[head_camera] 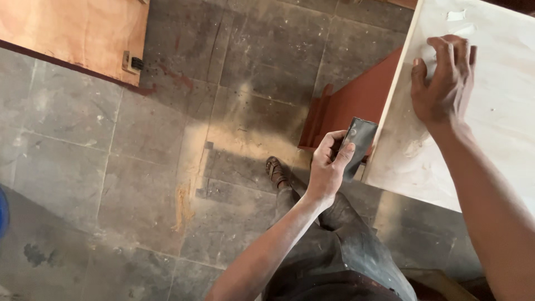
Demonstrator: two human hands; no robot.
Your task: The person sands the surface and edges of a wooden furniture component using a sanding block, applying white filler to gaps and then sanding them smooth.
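L hand (329, 164) was closed w/ its grip clamped on a dark grey folded sheet of abrasive paper (358, 146), held just beside the near edge of the pale, flat wooden panel (496, 122). R hand (444, 78) lay flat on the panel's top face, fingers spread apart, holding nothing. A reddish-brown wooden frame (351, 106) showed under the panel's edge. Below: grey stone tile floor (139, 167) w/ sawdust; orange-brown plywood sheet (72, 33) lay at upper L.

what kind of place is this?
Likely a woodworking shop: the right hand rests on a pale wood panel, the left hand holds a dark sanding block, and sawdust lies on the stone-tile floor.
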